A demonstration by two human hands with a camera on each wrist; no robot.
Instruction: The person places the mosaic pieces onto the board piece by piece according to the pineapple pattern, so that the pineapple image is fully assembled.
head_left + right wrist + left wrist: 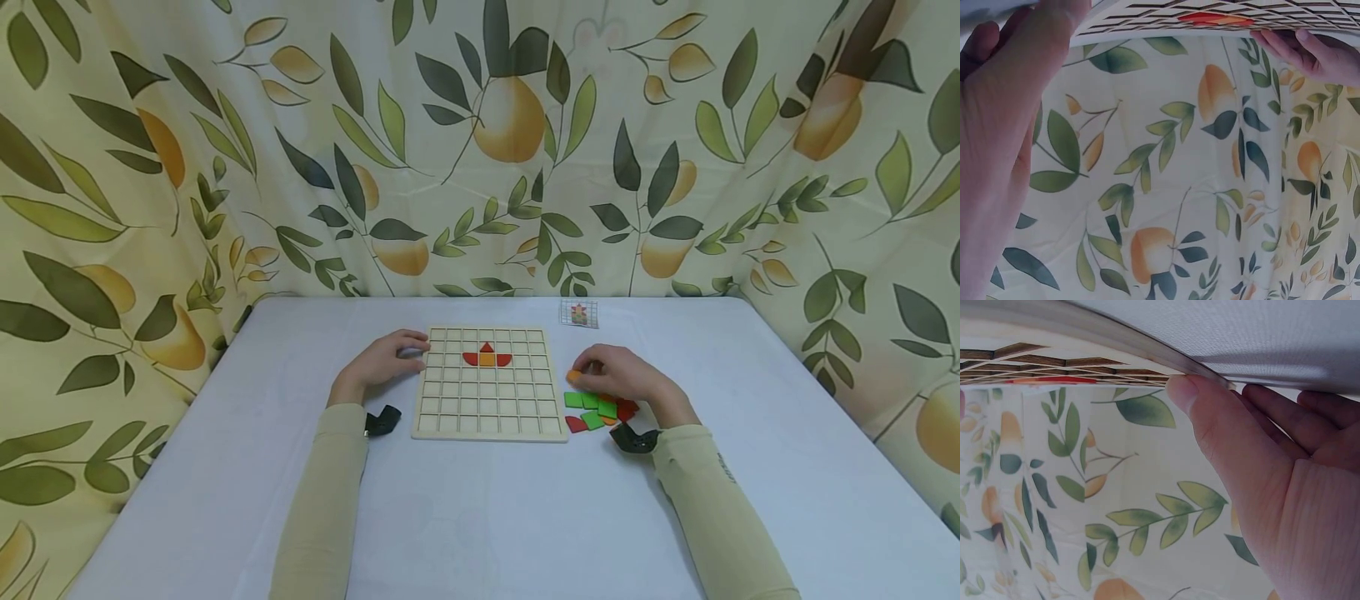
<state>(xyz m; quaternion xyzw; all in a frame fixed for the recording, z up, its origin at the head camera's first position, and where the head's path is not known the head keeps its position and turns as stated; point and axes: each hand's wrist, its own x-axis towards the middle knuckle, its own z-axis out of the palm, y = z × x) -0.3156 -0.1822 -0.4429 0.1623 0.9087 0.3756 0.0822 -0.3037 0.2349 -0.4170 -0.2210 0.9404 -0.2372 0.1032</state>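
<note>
A wooden grid board lies mid-table, with a red triangle, an orange square and two red curved tiles set in its upper rows. My left hand rests flat on the table, its fingertips against the board's left edge; the left wrist view shows the thumb at the board's rim. My right hand pinches a small orange tile just right of the board, above a loose pile of green, red and orange tiles. In the right wrist view the board shows past my right hand.
A small pattern card lies near the table's back edge, behind the tile pile. A leaf-and-fruit patterned curtain closes off the back and both sides. The white table stretches toward me in front of the board.
</note>
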